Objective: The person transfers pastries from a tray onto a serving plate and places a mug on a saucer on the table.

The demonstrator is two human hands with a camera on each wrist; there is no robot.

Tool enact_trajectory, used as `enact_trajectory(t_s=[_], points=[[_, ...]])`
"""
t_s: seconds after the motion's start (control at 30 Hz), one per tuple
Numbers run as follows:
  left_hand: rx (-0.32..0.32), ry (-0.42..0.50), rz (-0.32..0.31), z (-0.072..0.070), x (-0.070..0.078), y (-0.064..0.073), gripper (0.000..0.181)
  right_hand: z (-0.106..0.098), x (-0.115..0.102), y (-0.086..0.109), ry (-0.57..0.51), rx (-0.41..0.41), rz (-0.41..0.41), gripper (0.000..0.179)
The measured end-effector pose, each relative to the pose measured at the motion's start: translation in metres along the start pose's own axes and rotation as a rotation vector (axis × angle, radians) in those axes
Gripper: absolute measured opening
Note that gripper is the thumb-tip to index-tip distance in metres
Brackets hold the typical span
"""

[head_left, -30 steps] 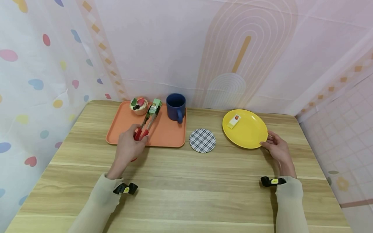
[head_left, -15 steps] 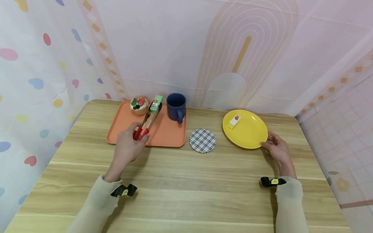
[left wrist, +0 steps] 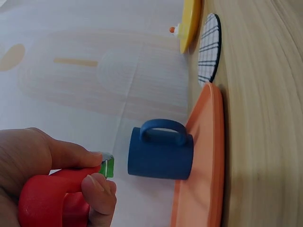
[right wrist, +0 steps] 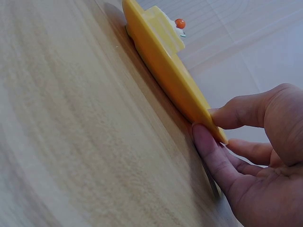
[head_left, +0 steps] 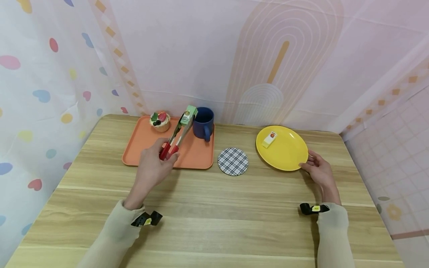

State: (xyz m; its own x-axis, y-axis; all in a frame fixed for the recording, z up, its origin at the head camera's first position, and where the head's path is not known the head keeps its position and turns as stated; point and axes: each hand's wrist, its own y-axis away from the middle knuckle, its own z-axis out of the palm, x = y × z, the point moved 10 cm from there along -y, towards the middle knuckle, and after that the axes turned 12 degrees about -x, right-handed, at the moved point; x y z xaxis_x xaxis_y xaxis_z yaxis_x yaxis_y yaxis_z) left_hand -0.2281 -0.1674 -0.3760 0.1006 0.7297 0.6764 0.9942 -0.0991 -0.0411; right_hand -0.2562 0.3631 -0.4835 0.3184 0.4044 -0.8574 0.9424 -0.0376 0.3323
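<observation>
My left hand (head_left: pixel 152 163) grips red-handled tongs (head_left: pixel 171 147) over the orange tray (head_left: pixel 197 160). Between the tips of the tongs is a green cake slice (head_left: pixel 189 114), raised above the tray and overlapping the left side of the blue mug (head_left: pixel 203 123) in the head view. In the left wrist view the mug (left wrist: pixel 161 153) stands apart from the hand. My right hand (head_left: pixel 320 172) pinches the near right rim of a yellow plate (head_left: pixel 285 154). On that plate's left part lies a yellow-and-white cake slice (head_left: pixel 269 139) with an orange topping.
A cupcake (head_left: pixel 160 122) with berries sits at the tray's back left. Between the tray and the plate lies a round plaid coaster (head_left: pixel 232 161) on the wooden table (head_left: pixel 228 219). A patterned curtain (head_left: pixel 187 56) hangs behind the table.
The left hand has lifted the green cake slice in the tongs off the tray and carried it rightward, in front of the mug's left edge. The right hand and the plate stay put.
</observation>
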Motion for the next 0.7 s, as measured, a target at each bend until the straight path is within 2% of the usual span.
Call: enact_trajectory(t_s=[0.2, 0.7], points=[[-0.007, 0.004, 0.018, 0.004, 0.011, -0.002, 0.039, 0.000, 0.001, 0.000, 0.003, 0.003, -0.005, 0.076], [-0.050, 0.028, 0.087, 0.025, 0.038, -0.011, 0.042, 0.000, 0.000, 0.000, -0.004, -0.005, -0.018, 0.075]])
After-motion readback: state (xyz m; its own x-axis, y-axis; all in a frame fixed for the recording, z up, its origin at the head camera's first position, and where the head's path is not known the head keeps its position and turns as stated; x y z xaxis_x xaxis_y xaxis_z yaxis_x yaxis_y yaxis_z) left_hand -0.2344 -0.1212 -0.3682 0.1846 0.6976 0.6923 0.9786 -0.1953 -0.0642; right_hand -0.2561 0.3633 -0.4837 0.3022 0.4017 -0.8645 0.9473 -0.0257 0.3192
